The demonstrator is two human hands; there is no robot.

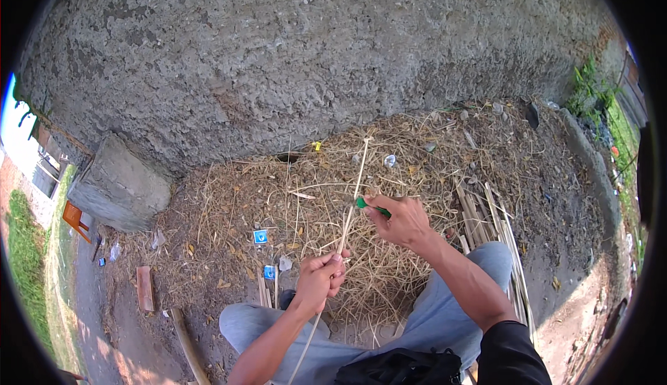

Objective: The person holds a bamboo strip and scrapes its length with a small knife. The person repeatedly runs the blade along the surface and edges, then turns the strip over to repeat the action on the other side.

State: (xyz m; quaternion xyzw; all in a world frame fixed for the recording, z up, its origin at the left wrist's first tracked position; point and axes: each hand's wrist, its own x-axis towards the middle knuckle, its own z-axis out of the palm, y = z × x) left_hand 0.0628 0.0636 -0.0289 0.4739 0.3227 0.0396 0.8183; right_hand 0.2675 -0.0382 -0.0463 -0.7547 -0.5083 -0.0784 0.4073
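Observation:
A long, thin, pale bamboo strip [363,161] runs from between my knees up toward the wall, its far end above the litter. My left hand [317,282] is closed round its lower part, and the tail passes down under my forearm. Farther up, my right hand [406,221] grips what looks like a small knife [379,210] by its green handle. The front of this tool meets the strip near its middle; its blade is too small to make out. Near my left hand the strip looks partly split into thinner strands.
Pale shavings [379,274] cover the ground between my bent legs. Several bamboo slats [472,211] lie beside my right knee. A rough grey wall [313,58] rises ahead, with a concrete block [125,183] at its left. A brick [144,289] and a wooden pole [186,343] lie leftward.

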